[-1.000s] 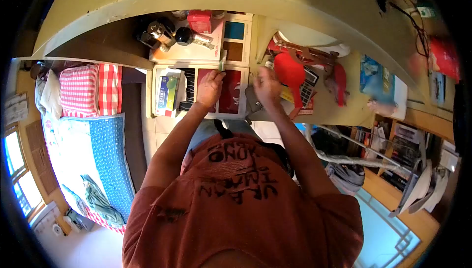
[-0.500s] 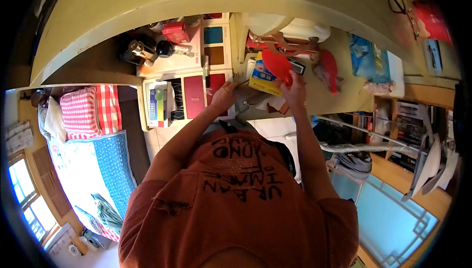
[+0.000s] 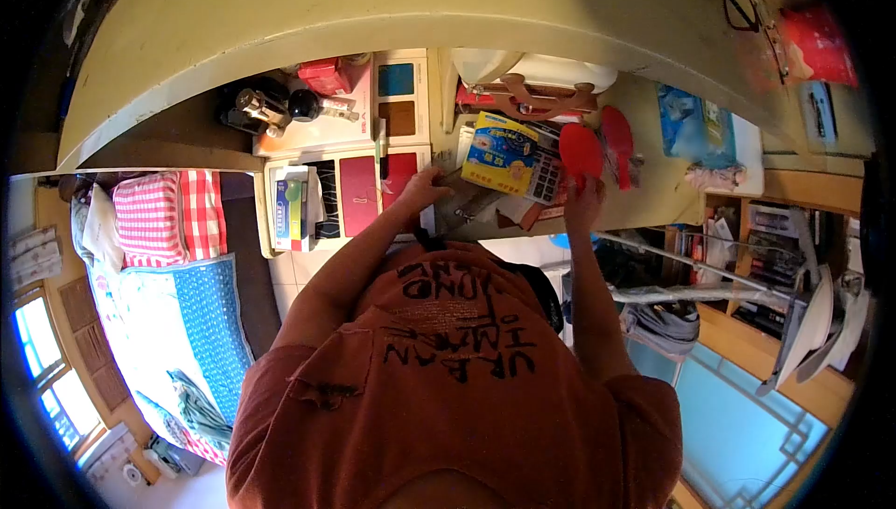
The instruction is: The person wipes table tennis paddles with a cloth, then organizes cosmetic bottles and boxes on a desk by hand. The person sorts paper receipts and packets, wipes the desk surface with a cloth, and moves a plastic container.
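Two bare hands are in view, apart from each other over the pale yellow surface point(image 3: 653, 203). The right hand point(image 3: 585, 197) has its fingers closed around the narrow lower end of a red, flat, oval-headed, paddle-shaped object point(image 3: 581, 148); the head points to 12 o'clock from that hand. The left hand point(image 3: 426, 190) has its fingers bent; whether it grips anything cannot be told. It is just beside a grey pouch point(image 3: 472, 203) at its 3 o'clock, contact unclear. At 10 o'clock from the right hand, a yellow and blue printed box point(image 3: 501, 153) lies tilted, partly covering a grey calculator with pale keys point(image 3: 545, 179). A second red oval-headed object point(image 3: 616, 128) lies at 1 o'clock from the right hand, near the first. A blue plastic packet point(image 3: 681, 122) is at 2 o'clock. From the left hand, a dark red flat rectangular item point(image 3: 360, 194) sits at 9 o'clock, and farther out in the same direction stands a white, blue and green box point(image 3: 295, 210). A small red box point(image 3: 324, 75) is at 10 to 11 o'clock, and a brown-handled item point(image 3: 541, 97) at 2 o'clock. Dark-framed eyeglasses point(image 3: 737, 3) are at 1 o'clock from the right hand, well apart.
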{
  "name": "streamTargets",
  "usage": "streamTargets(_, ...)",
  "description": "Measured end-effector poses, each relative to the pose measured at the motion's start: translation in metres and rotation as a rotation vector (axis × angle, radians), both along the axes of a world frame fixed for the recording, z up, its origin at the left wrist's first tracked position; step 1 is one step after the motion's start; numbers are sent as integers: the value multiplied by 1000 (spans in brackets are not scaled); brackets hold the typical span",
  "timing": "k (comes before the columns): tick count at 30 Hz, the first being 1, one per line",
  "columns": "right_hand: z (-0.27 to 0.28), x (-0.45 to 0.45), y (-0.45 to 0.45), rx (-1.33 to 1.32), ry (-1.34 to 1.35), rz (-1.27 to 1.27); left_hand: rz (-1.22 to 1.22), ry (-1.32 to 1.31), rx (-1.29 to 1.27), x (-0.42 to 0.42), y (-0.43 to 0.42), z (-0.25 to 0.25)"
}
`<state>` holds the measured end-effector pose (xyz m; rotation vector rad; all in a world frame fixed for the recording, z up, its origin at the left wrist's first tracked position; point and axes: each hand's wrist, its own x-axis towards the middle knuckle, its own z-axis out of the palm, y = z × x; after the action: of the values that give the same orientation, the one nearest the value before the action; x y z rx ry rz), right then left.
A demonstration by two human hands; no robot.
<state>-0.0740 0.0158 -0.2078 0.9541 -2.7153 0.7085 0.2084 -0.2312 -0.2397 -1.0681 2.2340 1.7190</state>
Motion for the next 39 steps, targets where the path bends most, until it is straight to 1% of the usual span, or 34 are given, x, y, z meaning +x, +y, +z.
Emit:
streamTargets(2,-9,-4,-6,-35,-40,7,97,134,162,3,2,-3)
streamTargets(3,-11,-4,-9,-66,-81,12,103,133,160,3,4,2)
streamTargets(5,-23,-6,-9,-25,-108,1,347,111,671,3,8,19)
streamTargets(7,-20,-2,-12,17,-132,-12,338,155,684,4,9,13)
streamTargets(9,-12,5,-13,82,52,63,326,196,699,4,11,13)
streamTargets(10,-7,9,-18,81,51,67,338,194,694,4,11,17)
streamTargets(12,0,16,-28,-61,-164,27,350,190,687,5,10,28)
streamTargets(13,0,22,-36,-62,-165,27,345,201,678,4,11,36)
streamTargets(15,-1,31,-54,-106,-700,-6,337,212,667,1,11,38)
streamTargets(16,-5,32,-61,-108,-700,-7,329,280,677,-1,13,33)
streamTargets(17,-9,34,-68,-50,-818,-48,321,347,686,-2,14,27)
streamTargets(18,-13,37,-73,9,-936,-88,320,347,685,-4,14,33)
streamTargets(19,-4,45,-80,8,-935,-87,303,321,658,-5,13,45)
streamTargets(21,10,56,-91,-197,-1201,-205,291,296,627,-3,10,52)
streamTargets(22,2,53,-90,-194,-1202,-201,264,305,584,-2,9,51)
streamTargets(23,-8,49,-88,-294,-1258,-136,238,315,543,0,8,50)
streamTargets(24,-15,45,-86,-394,-1311,-69,242,316,544,6,6,59)
streamTargets(26,-12,45,-85,-422,-1354,-95,283,210,502,26,-2,88)
streamTargets(27,-9,47,-85,-456,-1395,-126,289,209,502,38,-3,79)
streamTargets(29,26,60,-90,-437,-1406,-117,443,413,512,64,-5,56)
streamTargets(30,37,64,-92,-422,-1412,-110,447,412,511,75,-6,62)
streamTargets(32,22,58,-89,-400,-1429,-97,662,507,703,92,-9,81)
streamTargets(34,5,55,-86,-377,-1446,-84,697,533,678,101,-18,72)
streamTargets(35,-5,54,-84,-426,-1481,-104,729,559,655,103,-21,67)
streamTargets(37,-18,51,-82,-473,-1510,-123,748,550,650,95,-29,71)
streamTargets(39,-24,46,-80,-484,-1550,-117,777,477,553,82,-41,67)
